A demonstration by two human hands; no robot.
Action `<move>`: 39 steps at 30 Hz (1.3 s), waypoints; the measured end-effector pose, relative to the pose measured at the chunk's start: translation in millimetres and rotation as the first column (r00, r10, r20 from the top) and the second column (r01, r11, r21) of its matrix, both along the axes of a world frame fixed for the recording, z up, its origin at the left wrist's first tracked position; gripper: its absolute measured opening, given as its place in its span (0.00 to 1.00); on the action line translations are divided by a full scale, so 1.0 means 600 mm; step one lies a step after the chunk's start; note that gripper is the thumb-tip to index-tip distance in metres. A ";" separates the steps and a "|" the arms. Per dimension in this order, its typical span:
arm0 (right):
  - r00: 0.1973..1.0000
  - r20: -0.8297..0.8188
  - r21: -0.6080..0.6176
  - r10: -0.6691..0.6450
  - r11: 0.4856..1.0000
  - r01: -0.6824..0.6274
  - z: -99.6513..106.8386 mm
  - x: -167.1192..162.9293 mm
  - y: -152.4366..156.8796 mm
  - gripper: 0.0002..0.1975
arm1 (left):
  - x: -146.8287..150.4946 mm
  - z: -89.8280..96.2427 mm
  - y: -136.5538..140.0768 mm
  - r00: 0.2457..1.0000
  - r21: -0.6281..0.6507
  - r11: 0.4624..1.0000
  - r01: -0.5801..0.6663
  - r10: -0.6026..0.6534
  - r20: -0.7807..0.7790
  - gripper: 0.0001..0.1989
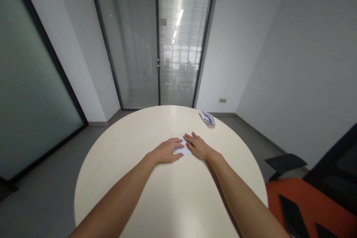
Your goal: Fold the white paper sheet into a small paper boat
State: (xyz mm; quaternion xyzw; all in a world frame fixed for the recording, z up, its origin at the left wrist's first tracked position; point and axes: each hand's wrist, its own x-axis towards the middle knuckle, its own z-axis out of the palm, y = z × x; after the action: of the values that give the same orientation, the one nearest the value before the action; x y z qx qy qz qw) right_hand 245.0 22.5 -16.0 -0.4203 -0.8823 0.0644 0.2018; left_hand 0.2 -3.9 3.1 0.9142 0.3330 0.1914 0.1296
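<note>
A small piece of white paper [183,151] lies on the round cream table [117,171], partly covered by both hands. My left hand [169,150] rests on its left side, fingers stretched toward the right and thumb apart below them. From the other side my right hand [197,145] lies over the paper's right part with its fingers extended and somewhat spread. Both palms face down, and the fingertips of the two hands almost meet over the paper. Whether the sheet is folded is hard to tell beneath them.
Near the table's far right edge lies a folded printed paper [208,118]. An office chair with an orange seat [304,200] stands to the right, dark objects lying on it. Behind the table are glass doors [158,44] with blinds.
</note>
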 end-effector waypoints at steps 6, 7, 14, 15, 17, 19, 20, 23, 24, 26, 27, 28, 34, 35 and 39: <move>0.997 -0.030 -0.117 0.075 0.990 -0.078 0.026 0.016 -0.004 0.22 | -0.002 0.002 0.000 1.000 -0.014 1.000 -0.001 0.001 -0.014 0.23; 0.996 -0.044 -0.143 0.081 0.986 -0.087 0.032 0.020 -0.005 0.22 | -0.003 0.002 0.001 1.000 -0.014 1.000 -0.002 0.002 -0.012 0.23; 0.986 -0.148 -0.305 0.079 0.945 -0.122 0.051 0.048 -0.004 0.19 | -0.008 0.002 0.001 1.000 -0.006 1.000 -0.006 0.006 -0.015 0.22; 0.986 -0.156 -0.311 0.066 0.944 -0.113 0.052 0.051 -0.004 0.19 | -0.009 0.002 0.002 1.000 -0.004 1.000 -0.004 0.004 -0.019 0.22; 0.986 -0.164 -0.318 0.041 0.944 -0.092 0.055 0.056 -0.005 0.19 | -0.011 0.002 0.002 1.000 -0.001 1.000 0.002 -0.002 -0.025 0.22; 0.985 -0.169 -0.320 0.018 0.945 -0.072 0.057 0.059 -0.006 0.20 | -0.012 0.002 0.003 1.000 0.002 1.000 0.011 -0.011 -0.022 0.22; 0.985 -0.170 -0.322 0.007 0.945 -0.062 0.058 0.060 -0.007 0.20 | -0.013 0.002 0.003 1.000 0.005 1.000 0.014 -0.014 -0.017 0.22; 0.984 -0.174 -0.343 -0.038 0.939 -0.024 0.059 0.063 -0.009 0.21 | -0.015 0.000 0.004 1.000 0.011 1.000 0.013 -0.013 -0.006 0.22; 0.983 -0.173 -0.351 -0.052 0.936 -0.013 0.058 0.064 -0.009 0.20 | -0.015 0.000 0.004 1.000 0.011 1.000 0.012 -0.011 -0.005 0.22; 0.984 -0.165 -0.347 -0.067 0.938 0.005 0.056 0.065 -0.010 0.18 | -0.018 -0.001 0.006 1.000 0.009 1.000 0.010 -0.010 -0.006 0.22; 0.985 -0.158 -0.331 -0.066 0.944 0.010 0.055 0.064 -0.010 0.17 | -0.019 -0.001 0.006 1.000 0.006 1.000 0.010 -0.010 -0.007 0.22; 0.987 -0.149 -0.307 -0.058 0.952 0.009 0.054 0.062 -0.010 0.15 | -0.020 0.000 0.006 1.000 0.002 1.000 0.010 -0.010 -0.009 0.22; 0.992 -0.105 -0.166 0.071 0.982 -0.088 0.054 0.032 -0.015 0.15 | -0.016 0.010 0.000 0.997 -0.040 0.997 0.071 -0.071 -0.008 0.21; 0.991 -0.105 -0.160 0.085 0.982 -0.101 0.056 0.026 -0.017 0.16 | -0.013 0.012 -0.002 0.996 -0.042 0.995 0.086 -0.087 -0.006 0.21; 0.980 -0.107 -0.151 0.165 0.972 -0.180 0.062 0.010 -0.025 0.16 | -0.004 0.016 -0.006 0.994 -0.031 0.993 0.111 -0.111 0.010 0.20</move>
State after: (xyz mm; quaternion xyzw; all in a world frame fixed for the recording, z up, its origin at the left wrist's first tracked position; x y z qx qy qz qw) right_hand 251.1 7.4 21.2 -0.3534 -0.8970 0.1720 0.2023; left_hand -2.0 -7.7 12.4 0.9283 0.2843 0.1822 0.1559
